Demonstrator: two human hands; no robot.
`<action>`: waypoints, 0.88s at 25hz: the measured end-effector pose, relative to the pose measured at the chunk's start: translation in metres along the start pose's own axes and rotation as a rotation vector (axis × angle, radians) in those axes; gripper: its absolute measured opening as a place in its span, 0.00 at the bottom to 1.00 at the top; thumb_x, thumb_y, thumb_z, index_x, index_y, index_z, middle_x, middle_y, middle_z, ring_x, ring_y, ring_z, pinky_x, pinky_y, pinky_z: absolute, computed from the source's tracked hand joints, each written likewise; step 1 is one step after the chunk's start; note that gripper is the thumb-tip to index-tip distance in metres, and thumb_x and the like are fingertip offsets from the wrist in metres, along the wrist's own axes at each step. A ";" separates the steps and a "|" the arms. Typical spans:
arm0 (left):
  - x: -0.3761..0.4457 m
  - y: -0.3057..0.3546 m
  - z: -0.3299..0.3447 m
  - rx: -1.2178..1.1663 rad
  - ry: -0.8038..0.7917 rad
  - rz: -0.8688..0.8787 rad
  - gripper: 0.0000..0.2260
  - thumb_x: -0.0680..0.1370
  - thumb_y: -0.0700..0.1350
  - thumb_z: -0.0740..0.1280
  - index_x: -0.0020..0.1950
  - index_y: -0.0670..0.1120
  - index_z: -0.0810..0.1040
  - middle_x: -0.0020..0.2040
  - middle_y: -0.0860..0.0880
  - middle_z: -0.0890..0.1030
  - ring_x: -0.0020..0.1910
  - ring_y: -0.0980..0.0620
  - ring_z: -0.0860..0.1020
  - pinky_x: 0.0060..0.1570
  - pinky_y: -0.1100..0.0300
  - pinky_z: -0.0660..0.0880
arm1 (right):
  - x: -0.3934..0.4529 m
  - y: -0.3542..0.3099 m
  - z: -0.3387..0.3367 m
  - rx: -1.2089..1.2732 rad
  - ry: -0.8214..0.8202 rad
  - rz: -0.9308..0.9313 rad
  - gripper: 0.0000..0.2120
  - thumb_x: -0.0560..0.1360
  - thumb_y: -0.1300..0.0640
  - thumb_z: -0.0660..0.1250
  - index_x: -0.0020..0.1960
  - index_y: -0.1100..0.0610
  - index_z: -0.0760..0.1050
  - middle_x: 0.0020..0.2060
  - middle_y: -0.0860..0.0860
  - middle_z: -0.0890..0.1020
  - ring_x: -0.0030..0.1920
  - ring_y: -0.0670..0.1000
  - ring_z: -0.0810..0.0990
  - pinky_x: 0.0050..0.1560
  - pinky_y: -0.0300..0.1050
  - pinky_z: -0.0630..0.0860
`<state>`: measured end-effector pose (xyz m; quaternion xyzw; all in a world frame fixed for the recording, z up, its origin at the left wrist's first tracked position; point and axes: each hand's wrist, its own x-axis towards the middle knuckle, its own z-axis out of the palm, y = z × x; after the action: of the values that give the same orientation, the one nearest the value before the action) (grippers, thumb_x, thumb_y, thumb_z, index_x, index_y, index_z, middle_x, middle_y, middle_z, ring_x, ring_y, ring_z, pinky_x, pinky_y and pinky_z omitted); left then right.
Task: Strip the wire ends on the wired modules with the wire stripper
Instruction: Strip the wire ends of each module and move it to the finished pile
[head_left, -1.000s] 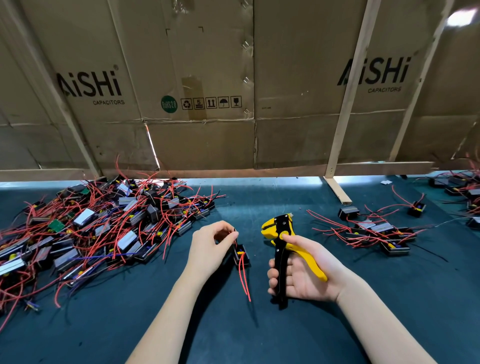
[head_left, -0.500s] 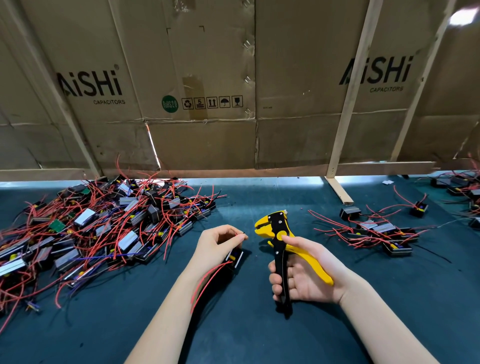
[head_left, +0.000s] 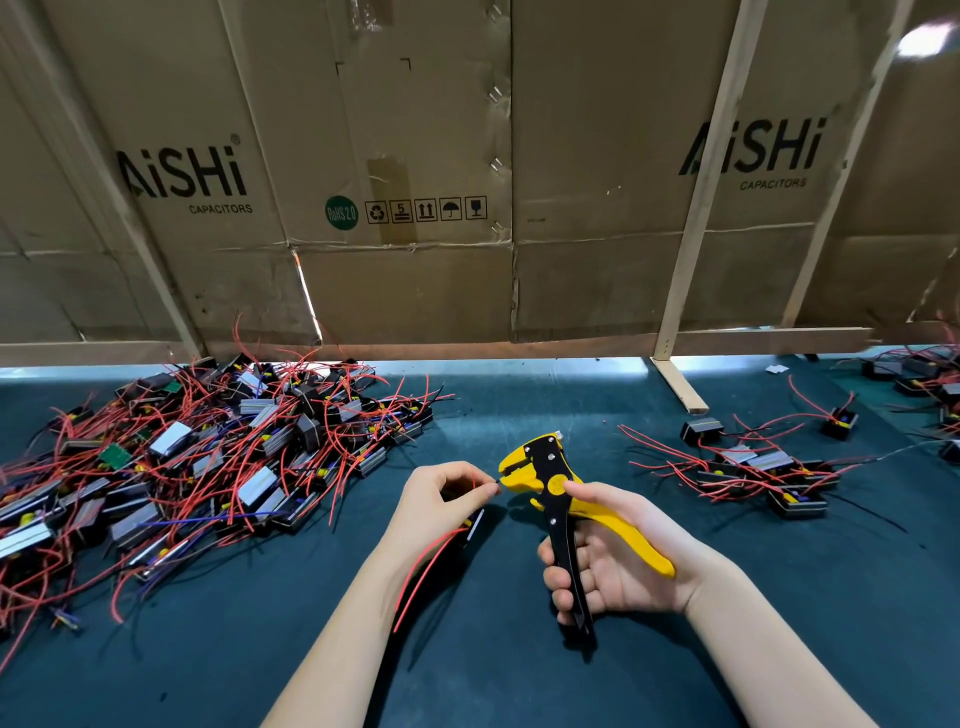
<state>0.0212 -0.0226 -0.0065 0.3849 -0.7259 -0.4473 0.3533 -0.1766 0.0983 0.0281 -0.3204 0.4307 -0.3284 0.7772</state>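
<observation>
My right hand (head_left: 618, 551) grips the yellow and black wire stripper (head_left: 556, 488) by its handles, jaws pointing up and left. My left hand (head_left: 441, 499) holds a small black wired module (head_left: 474, 525) under its palm and pinches one wire end between thumb and finger, right at the stripper's jaws. Two red wires (head_left: 426, 566) from the module trail down beside my left forearm. Most of the module is hidden by my fingers.
A big heap of wired modules (head_left: 197, 467) with red wires covers the dark green table (head_left: 519, 665) on the left. A smaller group of modules (head_left: 763, 473) lies at the right. A cardboard wall (head_left: 467, 182) with wooden struts closes the back.
My left hand turned the module so its red wires swung from hanging down to trailing along my forearm. It brought a wire end up to the stripper's jaws. The stripper moved slightly up and left.
</observation>
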 end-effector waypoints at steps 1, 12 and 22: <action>0.000 0.000 0.000 0.014 -0.008 0.009 0.05 0.74 0.43 0.74 0.38 0.49 0.84 0.30 0.53 0.79 0.31 0.57 0.73 0.33 0.65 0.71 | 0.000 0.000 0.000 -0.008 -0.002 0.003 0.28 0.74 0.37 0.62 0.46 0.64 0.75 0.38 0.60 0.77 0.38 0.60 0.79 0.47 0.54 0.78; -0.001 0.001 -0.010 0.019 -0.104 0.014 0.02 0.73 0.42 0.75 0.41 0.47 0.85 0.33 0.50 0.81 0.33 0.57 0.75 0.37 0.65 0.73 | 0.000 -0.001 -0.001 -0.070 -0.003 0.039 0.28 0.73 0.35 0.61 0.42 0.61 0.76 0.34 0.56 0.76 0.33 0.56 0.78 0.42 0.50 0.79; -0.001 -0.001 -0.009 -0.110 -0.092 -0.009 0.01 0.73 0.40 0.75 0.42 0.42 0.85 0.37 0.42 0.83 0.34 0.55 0.77 0.33 0.66 0.72 | 0.000 0.000 -0.001 -0.123 0.008 0.015 0.29 0.73 0.30 0.59 0.38 0.58 0.76 0.31 0.53 0.74 0.29 0.53 0.76 0.39 0.47 0.77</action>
<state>0.0300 -0.0257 -0.0045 0.3472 -0.7141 -0.5052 0.3380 -0.1780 0.0981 0.0279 -0.3629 0.4556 -0.2970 0.7567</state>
